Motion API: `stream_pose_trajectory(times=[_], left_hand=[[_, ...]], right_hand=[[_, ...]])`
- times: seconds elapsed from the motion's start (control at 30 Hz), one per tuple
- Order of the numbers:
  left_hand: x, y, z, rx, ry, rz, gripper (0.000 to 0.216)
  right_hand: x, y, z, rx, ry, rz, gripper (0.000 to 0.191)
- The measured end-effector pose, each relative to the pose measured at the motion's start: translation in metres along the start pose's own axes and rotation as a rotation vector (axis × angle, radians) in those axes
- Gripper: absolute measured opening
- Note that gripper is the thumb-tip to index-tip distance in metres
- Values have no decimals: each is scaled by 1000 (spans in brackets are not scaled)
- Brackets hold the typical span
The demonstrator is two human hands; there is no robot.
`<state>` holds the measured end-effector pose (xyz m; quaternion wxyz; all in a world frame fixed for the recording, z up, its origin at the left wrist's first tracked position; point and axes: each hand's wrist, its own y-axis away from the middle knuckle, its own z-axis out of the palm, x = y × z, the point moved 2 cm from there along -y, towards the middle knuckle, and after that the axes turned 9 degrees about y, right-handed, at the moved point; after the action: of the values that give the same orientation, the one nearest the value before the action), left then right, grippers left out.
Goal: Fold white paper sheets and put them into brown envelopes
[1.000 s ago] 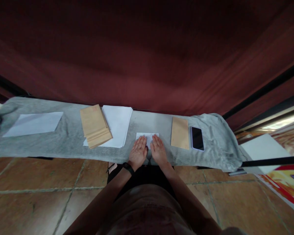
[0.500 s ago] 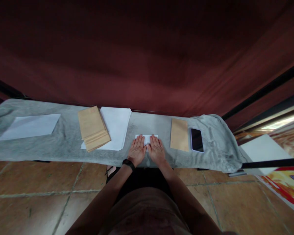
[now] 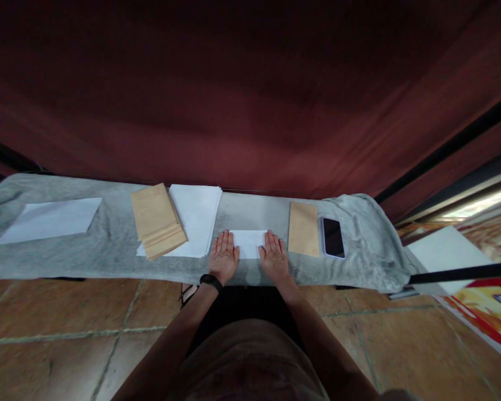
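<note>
A small white piece of paper [image 3: 249,245], apparently folded, lies flat on the grey cloth in front of me. My left hand [image 3: 224,256] rests palm down at its left edge, fingers stretched out. On the opposite side, my right hand [image 3: 274,256] lies flat with its fingers extended over the paper's right edge. Neither hand grips anything. Just left of my left hand is a stack of white sheets [image 3: 196,217], partly covered by a pile of brown envelopes [image 3: 154,211]. A single brown envelope [image 3: 303,229] lies right of my right hand.
Beside the single envelope lies a phone [image 3: 333,238]. Another white sheet [image 3: 52,220] is at the far left of the grey cloth [image 3: 117,223]. A dark red curtain [image 3: 234,111] hangs behind the narrow surface, and a black bar [image 3: 451,275] crosses at the right.
My hands have slid apart, left and right, from the middle of the small white paper to its side edges. More of the paper shows between them.
</note>
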<state>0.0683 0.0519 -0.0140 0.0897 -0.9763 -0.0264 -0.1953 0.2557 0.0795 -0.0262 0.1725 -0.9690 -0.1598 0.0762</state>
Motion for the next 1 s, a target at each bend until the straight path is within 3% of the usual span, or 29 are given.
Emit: stream_pose_trajectory(times=[0.1, 0.2, 0.33, 0.73, 0.87, 1.0], left_hand=[[17, 0, 2, -19, 19, 75, 60], [39, -3, 11, -134, 52, 219, 57], [51, -11, 20, -189, 49, 234, 57], [11, -7, 13, -45, 11, 96, 61], [11, -7, 13, -25, 20, 94, 61], [13, -7, 10, -70, 12, 107, 59]], right_hand=[[0, 1, -2, -6, -10, 0, 55], [0, 0, -4, -29, -13, -4, 54], [0, -1, -5, -43, -12, -5, 53], [-2, -2, -6, -70, 17, 32, 54], [-19, -9, -7, -102, 6, 85, 53], [-44, -13, -2, -134, -75, -54, 51]])
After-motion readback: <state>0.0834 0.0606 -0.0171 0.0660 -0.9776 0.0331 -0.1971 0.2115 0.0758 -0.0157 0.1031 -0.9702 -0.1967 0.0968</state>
